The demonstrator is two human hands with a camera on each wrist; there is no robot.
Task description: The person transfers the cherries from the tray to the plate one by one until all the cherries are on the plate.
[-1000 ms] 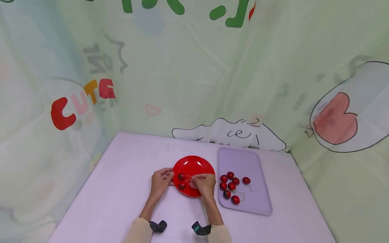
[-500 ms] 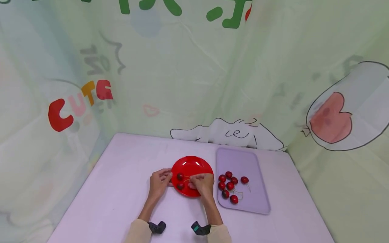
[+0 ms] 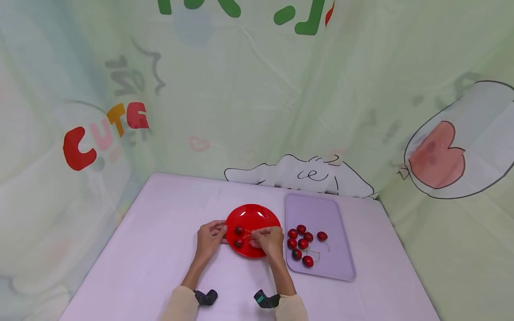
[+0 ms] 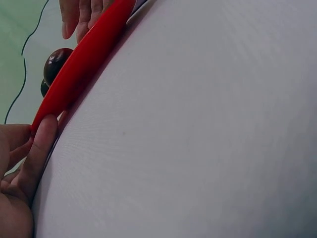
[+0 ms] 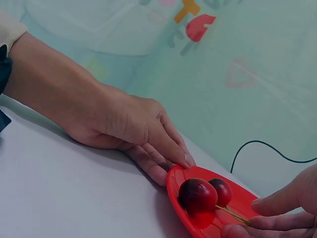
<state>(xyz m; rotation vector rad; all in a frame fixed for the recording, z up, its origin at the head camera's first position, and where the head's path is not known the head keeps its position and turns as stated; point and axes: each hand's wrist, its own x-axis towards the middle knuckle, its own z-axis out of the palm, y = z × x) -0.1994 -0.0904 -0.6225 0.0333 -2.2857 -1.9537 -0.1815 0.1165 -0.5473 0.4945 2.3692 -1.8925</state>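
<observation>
A red plate (image 3: 257,214) is on the table, its left rim pinched between the thumb and fingers of my left hand (image 3: 209,240). That rim looks slightly raised in the left wrist view. On the plate sit two dark red cherries, one farther (image 3: 239,230) and one nearer (image 3: 238,243). Their thin green stems (image 5: 233,214) run together toward the right hand (image 3: 271,240), whose fingertips appear to pinch the joined stem end over the plate. The right wrist view shows both the cherries and this stem end; the exact finger contact is partly hidden.
A lilac tray (image 3: 317,209) lies to the right of the plate. Several red cherries (image 3: 303,244) with stems cluster on its left side, and one (image 3: 322,236) sits apart. A printed cloth curtain (image 3: 241,111) closes off the back and sides of the pale table (image 3: 140,249).
Both hands, the plate and the cherries keep nearly the same places. Only the head view shifts slightly.
</observation>
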